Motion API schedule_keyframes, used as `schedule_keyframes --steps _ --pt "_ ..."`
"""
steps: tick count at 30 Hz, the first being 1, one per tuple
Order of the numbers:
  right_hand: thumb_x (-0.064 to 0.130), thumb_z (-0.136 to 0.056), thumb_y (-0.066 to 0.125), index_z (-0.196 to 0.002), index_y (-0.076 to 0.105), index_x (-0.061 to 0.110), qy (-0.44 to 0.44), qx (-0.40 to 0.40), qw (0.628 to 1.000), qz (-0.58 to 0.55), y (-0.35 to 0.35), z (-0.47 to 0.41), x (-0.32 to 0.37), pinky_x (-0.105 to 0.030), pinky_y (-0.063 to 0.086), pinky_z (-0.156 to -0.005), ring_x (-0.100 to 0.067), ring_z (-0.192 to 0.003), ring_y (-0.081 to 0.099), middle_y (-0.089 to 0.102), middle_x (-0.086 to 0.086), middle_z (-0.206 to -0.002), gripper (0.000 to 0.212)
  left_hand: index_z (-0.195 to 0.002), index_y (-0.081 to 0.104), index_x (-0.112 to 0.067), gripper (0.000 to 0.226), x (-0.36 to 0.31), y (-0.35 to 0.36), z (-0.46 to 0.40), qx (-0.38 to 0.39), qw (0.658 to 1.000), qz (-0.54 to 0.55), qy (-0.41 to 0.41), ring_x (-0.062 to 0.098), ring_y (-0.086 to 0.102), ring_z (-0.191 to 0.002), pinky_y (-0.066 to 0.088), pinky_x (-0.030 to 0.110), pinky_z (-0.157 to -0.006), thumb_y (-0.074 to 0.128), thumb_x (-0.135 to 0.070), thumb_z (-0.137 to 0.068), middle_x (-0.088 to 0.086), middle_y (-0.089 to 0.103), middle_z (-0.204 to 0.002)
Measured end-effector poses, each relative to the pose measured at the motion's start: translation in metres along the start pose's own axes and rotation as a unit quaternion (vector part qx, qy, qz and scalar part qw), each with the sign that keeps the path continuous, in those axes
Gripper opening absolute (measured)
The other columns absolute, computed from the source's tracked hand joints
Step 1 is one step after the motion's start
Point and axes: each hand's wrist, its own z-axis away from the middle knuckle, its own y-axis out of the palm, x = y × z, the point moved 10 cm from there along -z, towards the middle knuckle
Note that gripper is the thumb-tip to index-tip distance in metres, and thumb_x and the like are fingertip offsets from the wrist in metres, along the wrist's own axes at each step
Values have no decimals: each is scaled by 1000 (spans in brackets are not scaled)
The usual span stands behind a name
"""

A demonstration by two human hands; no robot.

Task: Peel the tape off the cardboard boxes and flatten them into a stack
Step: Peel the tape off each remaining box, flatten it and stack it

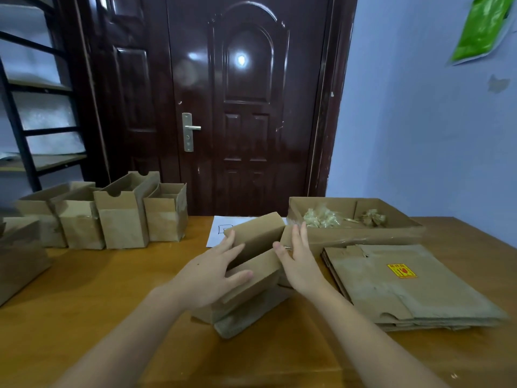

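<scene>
The person works a small cardboard box (253, 264) at the middle of the bench (84, 289), the left hand (212, 271) spread over its near flap and the right hand (298, 260) flat against its right end, neither grip closed on anything. With only straight fingers pressing, the half-collapsed box could spring open or skid toward the flattened stack (405, 287) just to its right. Any tape left on its underside, hidden here, might tear the board instead of peeling.
</scene>
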Motion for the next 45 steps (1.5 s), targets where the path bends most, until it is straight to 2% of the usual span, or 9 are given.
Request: schedule_keyframes --steps 8,11,14,18,24,30,37,40,45 --pt "55 -87 72 -163 15 15 71 -111 984 -117 -9 -29 25 -46 26 -124 -23 -154 21 12 -2 -170 103 -147 41 -49 45 -69 -9 27 -119 986 -15 120 6 53 -129 44 20 -89 40 -52 -102 -14 40 -160" --pt "43 -81 81 -134 39 9 122 -98 980 -122 -4 -35 24 -36 48 -102 -21 -123 55 51 -2 -138 76 -143 44 -45 40 -88 -9 32 -129 980 -18 154 9 34 -149 46 31 -107 40 -46 -103 -17 47 -155" --pt "24 -90 69 -140 37 18 138 -57 985 -91 -1 -35 23 -30 51 -85 -17 -107 59 53 4 -123 60 -137 46 -45 35 -89 -8 34 -127 979 -12 157 7 34 -149 45 30 -110 43 -47 -101 -20 51 -149" --pt "9 -96 51 -163 15 23 126 -47 988 -74 -14 -31 27 -36 42 -109 -24 -136 43 39 -3 -157 77 -115 59 -46 23 -72 -29 36 -170 959 200 108 -3 61 -114 54 24 -94 60 -29 -99 -26 64 -121" --pt "8 -98 51 -163 14 33 70 -41 979 -187 -28 -15 42 -43 33 -121 -16 -153 23 18 9 -168 78 -115 67 -32 22 -12 -54 20 -223 860 457 -40 -6 63 -112 54 26 -99 70 -19 -97 -20 71 -115" --pt "5 -83 58 -158 32 36 -3 -13 951 -309 -39 4 63 -40 55 -101 -12 -130 58 50 17 -151 85 -158 26 -22 99 37 -22 11 -131 879 410 -204 2 53 -101 43 17 -77 78 -59 -82 -15 49 -131" --pt "4 -73 67 -154 41 29 -18 6 912 -410 -42 7 56 -26 59 -75 -11 -113 69 67 25 -127 89 -129 67 -10 84 38 40 15 32 687 684 -243 34 73 -104 57 45 -92 85 -60 -64 19 74 -117" --pt "6 -80 67 -159 31 32 7 36 939 -343 -36 5 44 -33 60 -85 -14 -119 67 62 15 -140 91 -120 68 -8 87 51 31 16 -42 713 647 -267 37 70 -108 53 51 -102 85 -61 -54 18 74 -115" --pt "47 -75 86 -152 17 61 57 144 953 -260 -10 16 21 -52 47 -110 -19 -130 58 52 14 -149 105 -98 64 -27 66 71 5 15 -149 751 586 -266 24 70 -96 56 37 -76 81 -68 -48 -1 72 -102"
